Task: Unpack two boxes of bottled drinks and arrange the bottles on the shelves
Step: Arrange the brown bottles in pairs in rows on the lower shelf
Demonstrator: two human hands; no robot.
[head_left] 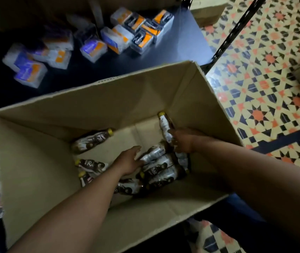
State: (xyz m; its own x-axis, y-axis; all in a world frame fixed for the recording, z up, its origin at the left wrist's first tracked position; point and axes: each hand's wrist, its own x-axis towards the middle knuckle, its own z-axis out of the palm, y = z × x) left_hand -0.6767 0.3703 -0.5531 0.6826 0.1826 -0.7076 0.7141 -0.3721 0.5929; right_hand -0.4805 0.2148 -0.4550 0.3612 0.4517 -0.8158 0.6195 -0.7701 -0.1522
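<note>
Step in hand: unpacking; both hands are down inside the open box [109, 92] at the centre of the frame.
Right hand: the right hand [184, 141] is curled round one bottle [164, 127], which leans against the box's right wall with its yellow cap up.
Left hand: the left hand [130, 159] lies with fairly straight fingers on the heaped bottles [163, 168], touching them and clamped on none (the fingertips are partly hidden).
Where the drinks are: all on the box floor, most piled at centre right and a few loose at the left; none shows on the shelf [185, 44].
Next move, as a judgement: close the left hand on a bottle, then lift both clear of the tall walls.
Materials: plain brown cardboard, creased and soft-edged; slim round plastic bottles with dark contents and glossy brown-and-white wrappers, likely slippery.
Surroundings: the dark, smooth shelf at upper centre holds clear-wrapped packets [142, 31]; the patterned floor tiles [264, 88] fill the right.
</note>
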